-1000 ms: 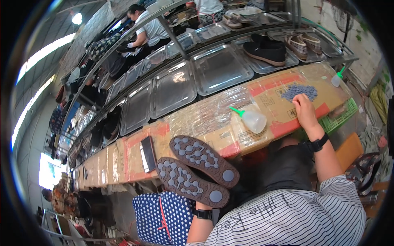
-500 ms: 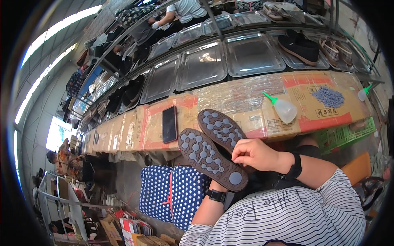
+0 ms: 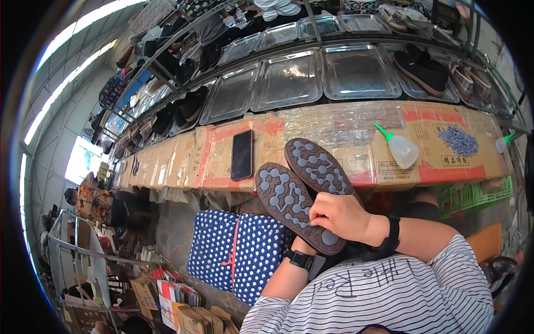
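Two dark brown shoe soles with blue round inlays face up side by side. The nearer sole (image 3: 282, 195) overlaps the farther sole (image 3: 320, 164), and their toe ends reach over the table's edge. My left hand (image 3: 303, 245) comes up beneath the nearer sole and holds the pair from behind; its fingers are hidden. Over the nearer sole's middle, close to the heel, my right hand (image 3: 336, 214) has its fingertips pinched together at the surface. Whatever lies between those fingertips is too small or too covered to make out.
On the taped cardboard tabletop (image 3: 345, 119) lie a phone (image 3: 242, 155), a squeeze bottle with green nozzle (image 3: 403, 151) and a heap of blue bits (image 3: 459, 140). Metal trays (image 3: 289, 83) and black shoes (image 3: 420, 69) fill the rack behind. A polka-dot bundle (image 3: 214, 250) sits below left.
My right hand has shifted left across the nearer sole, its fingertips now over the middle part. The view has turned slightly, so the table's things appear farther right.
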Available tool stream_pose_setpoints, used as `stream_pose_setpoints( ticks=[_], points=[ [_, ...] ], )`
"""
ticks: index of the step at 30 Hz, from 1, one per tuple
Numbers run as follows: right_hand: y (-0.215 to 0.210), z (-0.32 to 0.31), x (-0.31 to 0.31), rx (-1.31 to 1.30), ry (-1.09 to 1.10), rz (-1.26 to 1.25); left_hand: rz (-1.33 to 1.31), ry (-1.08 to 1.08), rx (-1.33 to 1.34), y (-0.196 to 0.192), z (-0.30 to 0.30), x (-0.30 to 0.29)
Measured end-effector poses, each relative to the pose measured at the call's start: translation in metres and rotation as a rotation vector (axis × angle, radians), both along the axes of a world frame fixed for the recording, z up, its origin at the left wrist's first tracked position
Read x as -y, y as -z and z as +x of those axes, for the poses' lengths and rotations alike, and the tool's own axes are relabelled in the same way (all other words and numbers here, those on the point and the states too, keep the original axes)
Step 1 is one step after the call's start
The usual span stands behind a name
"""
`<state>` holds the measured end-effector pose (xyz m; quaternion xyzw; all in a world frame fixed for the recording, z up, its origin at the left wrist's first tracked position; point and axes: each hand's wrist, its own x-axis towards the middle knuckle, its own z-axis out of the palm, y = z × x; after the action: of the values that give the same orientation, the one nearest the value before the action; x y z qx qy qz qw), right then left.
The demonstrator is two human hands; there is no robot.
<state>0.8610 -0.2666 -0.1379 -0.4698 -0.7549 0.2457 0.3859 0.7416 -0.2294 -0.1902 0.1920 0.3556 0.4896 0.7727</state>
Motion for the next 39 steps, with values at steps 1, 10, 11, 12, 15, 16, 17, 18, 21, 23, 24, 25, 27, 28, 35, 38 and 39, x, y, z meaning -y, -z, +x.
stream_pose_setpoints(
  ticks=[1, 10, 11, 12, 15, 16, 17, 18, 21, 23, 24, 25, 27, 28, 35, 38, 39],
  points=[
    [0.001, 0.001, 0.001, 0.02, 0.009, 0.04, -0.001, -0.001, 0.001, 0.001, 0.0, 0.001],
    [0.008, 0.007, 0.009, 0.088, -0.081, 0.42, -0.001, -0.023, 0.006, -0.002, -0.012, 0.0],
    [0.008, 0.009, 0.01, 0.146, -0.1, 0.444, -0.002, -0.02, 0.007, -0.001, -0.022, 0.004],
    [0.006, 0.01, 0.011, 0.147, -0.097, 0.444, -0.002, -0.017, 0.009, -0.001, -0.022, 0.005],
    [0.003, 0.01, 0.014, 0.282, -0.1, 0.533, 0.001, -0.021, 0.01, -0.002, -0.023, 0.004],
    [0.004, 0.01, 0.015, 0.269, -0.107, 0.526, 0.002, -0.025, 0.009, -0.003, -0.022, 0.004],
    [0.004, 0.01, 0.016, 0.258, -0.111, 0.519, 0.003, -0.024, 0.01, -0.003, -0.021, 0.003],
    [0.004, 0.011, 0.016, 0.259, -0.111, 0.519, 0.004, -0.024, 0.01, -0.004, -0.018, 0.0],
    [0.004, 0.011, 0.016, 0.222, -0.1, 0.502, 0.006, -0.023, 0.011, -0.002, -0.025, 0.007],
    [0.004, 0.01, 0.015, 0.257, -0.094, 0.515, 0.007, -0.023, 0.011, -0.001, -0.032, 0.012],
    [0.002, 0.008, 0.016, 0.257, -0.094, 0.514, 0.007, -0.023, 0.01, -0.002, -0.032, 0.012],
    [0.001, 0.006, 0.018, 0.363, -0.072, 0.56, 0.007, -0.022, 0.01, -0.001, -0.031, 0.013],
    [-0.001, 0.004, 0.02, 0.469, -0.047, 0.602, 0.006, -0.019, 0.007, -0.001, -0.036, 0.017],
    [-0.001, 0.003, 0.02, 0.513, -0.058, 0.586, 0.006, -0.016, 0.006, -0.001, -0.034, 0.016],
    [0.004, 0.018, 0.015, 0.282, -0.159, 0.456, 0.01, -0.006, 0.005, 0.0, -0.032, 0.019],
    [0.005, 0.025, 0.016, 0.14, -0.178, 0.42, 0.007, -0.003, 0.003, -0.001, -0.033, 0.017],
    [0.006, 0.026, 0.018, 0.14, -0.176, 0.419, 0.006, 0.0, 0.003, -0.002, -0.029, 0.012]
  ],
)
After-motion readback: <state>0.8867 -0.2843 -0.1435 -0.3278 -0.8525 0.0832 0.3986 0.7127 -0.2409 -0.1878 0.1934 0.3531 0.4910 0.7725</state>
